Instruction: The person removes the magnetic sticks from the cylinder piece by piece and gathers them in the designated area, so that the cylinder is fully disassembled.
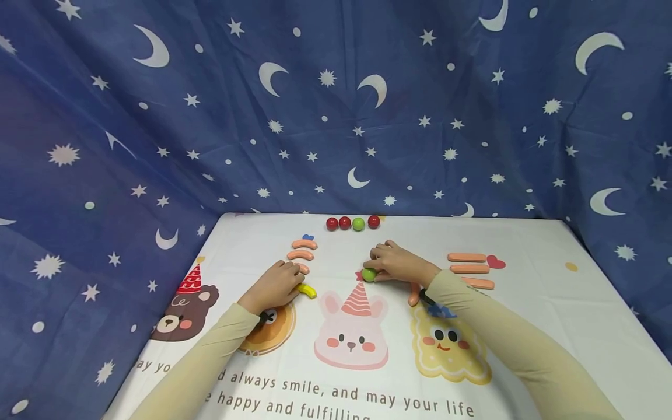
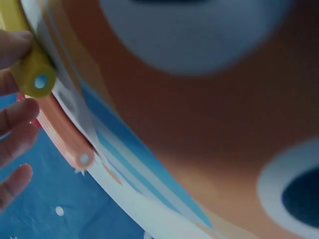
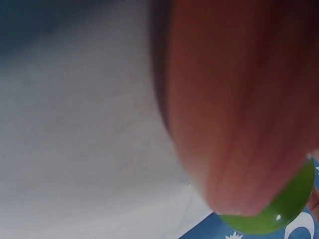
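Observation:
My left hand pinches a small yellow toy banana on the printed cloth. In the left wrist view the thumb lies on the banana, while other fingers stand apart from it. Just beyond this hand is a column of pinkish-orange toy sausages, the nearest partly hidden by the fingers. My right hand grips a shiny green ball near the middle of the table. That ball is partly covered by the hand in the right wrist view.
Along the back edge stand red balls and a green ball in a row. Three straight sausages lie at the right, one partly behind the sleeve. Another sausage lies beside the right wrist. A blue curtain rises behind the table.

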Available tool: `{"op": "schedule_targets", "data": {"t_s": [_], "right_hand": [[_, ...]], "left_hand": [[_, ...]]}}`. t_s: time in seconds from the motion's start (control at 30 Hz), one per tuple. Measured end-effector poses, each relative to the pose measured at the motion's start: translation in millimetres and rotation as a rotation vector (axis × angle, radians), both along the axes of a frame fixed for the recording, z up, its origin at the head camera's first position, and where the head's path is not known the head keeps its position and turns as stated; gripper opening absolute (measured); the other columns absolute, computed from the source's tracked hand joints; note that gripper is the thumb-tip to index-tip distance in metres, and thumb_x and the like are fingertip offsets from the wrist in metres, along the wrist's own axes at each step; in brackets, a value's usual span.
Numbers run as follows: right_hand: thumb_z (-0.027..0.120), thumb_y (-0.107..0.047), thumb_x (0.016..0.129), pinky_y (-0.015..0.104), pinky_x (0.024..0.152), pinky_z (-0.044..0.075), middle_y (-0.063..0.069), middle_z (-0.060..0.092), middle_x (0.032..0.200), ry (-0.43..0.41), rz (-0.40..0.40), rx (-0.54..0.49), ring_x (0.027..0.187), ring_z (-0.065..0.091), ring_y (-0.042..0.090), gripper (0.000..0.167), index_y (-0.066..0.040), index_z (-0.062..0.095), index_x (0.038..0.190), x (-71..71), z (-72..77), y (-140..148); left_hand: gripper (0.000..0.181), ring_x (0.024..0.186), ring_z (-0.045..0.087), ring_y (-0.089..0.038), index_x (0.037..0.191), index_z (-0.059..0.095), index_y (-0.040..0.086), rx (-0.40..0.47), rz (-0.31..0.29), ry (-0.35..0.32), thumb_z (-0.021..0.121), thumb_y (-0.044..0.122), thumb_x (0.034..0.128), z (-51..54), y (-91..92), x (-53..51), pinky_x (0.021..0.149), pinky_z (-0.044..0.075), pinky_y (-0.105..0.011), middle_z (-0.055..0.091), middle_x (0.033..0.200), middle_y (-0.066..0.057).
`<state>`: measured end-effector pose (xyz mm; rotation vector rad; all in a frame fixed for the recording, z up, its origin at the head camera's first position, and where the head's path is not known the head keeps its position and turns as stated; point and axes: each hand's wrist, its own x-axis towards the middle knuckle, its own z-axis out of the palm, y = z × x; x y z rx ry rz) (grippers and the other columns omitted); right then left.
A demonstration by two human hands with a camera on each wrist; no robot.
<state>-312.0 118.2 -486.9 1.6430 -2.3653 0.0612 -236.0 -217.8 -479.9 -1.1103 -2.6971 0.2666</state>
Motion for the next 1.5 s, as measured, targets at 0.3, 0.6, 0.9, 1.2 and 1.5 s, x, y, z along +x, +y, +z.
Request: {"op": "schedule_targets", "data": {"t_s": [0.3, 0.6, 0.9, 1.2, 1.5], "right_hand": [[0.071, -0.039, 0.079, 0.038, 0.08, 0.043, 0.001, 0.06, 0.095, 0.003, -0.026, 0.031, 0.086, 0.054, 0.016, 0.035, -0.023, 0.065, 0.11, 1.3, 0.9, -2], [0.07, -0.04, 0.08, 0.037, 0.08, 0.043, 0.0, 0.06, 0.095, 0.006, -0.045, 0.044, 0.086, 0.054, 0.016, 0.034, -0.025, 0.065, 0.11, 2.3, 1.5, -1], [0.071, -0.039, 0.08, 0.038, 0.081, 0.043, 0.001, 0.06, 0.095, 0.001, -0.036, 0.033, 0.085, 0.054, 0.016, 0.034, -0.024, 0.065, 0.111, 2.5, 1.3, 0], [0.07, -0.039, 0.08, 0.035, 0.078, 0.041, 0.0, 0.059, 0.095, 0.0, -0.035, 0.034, 0.082, 0.052, 0.014, 0.035, -0.024, 0.065, 0.111, 0.8, 0.2, 0], [0.07, -0.039, 0.08, 0.035, 0.08, 0.041, 0.001, 0.06, 0.095, -0.021, -0.036, 0.035, 0.083, 0.053, 0.015, 0.036, -0.024, 0.065, 0.111, 1.0, 0.2, -1]], "left_hand": [[0.017, 0.069, 0.056, -0.021, 0.088, 0.068, 0.013, 0.062, 0.083, 0.055, 0.071, 0.028, 0.0806, -3.8, -17.4, -4.1, 0.069, 0.047, -0.038, 0.06, 0.076, -0.003], [0.013, 0.067, 0.055, -0.023, 0.088, 0.067, 0.012, 0.04, 0.142, 0.067, 0.069, 0.023, 0.0808, -7.8, -22.4, -5.4, 0.071, 0.048, -0.039, 0.057, 0.073, -0.005], [0.026, 0.074, 0.056, -0.022, 0.095, 0.062, 0.01, 0.057, 0.196, 0.018, 0.07, 0.029, 0.0798, -5.9, -27.8, -2.2, 0.074, 0.047, -0.041, 0.058, 0.08, -0.006], [0.021, 0.071, 0.053, -0.019, 0.085, 0.06, 0.012, 0.077, 0.218, -0.01, 0.07, 0.029, 0.0802, -9.1, -36.4, -1.3, 0.071, 0.045, -0.039, 0.055, 0.077, -0.004], [0.023, 0.072, 0.054, -0.021, 0.09, 0.064, 0.01, 0.047, 0.227, -0.018, 0.069, 0.031, 0.0815, -9.4, -35.9, -0.5, 0.072, 0.046, -0.04, 0.058, 0.082, -0.006]]}}
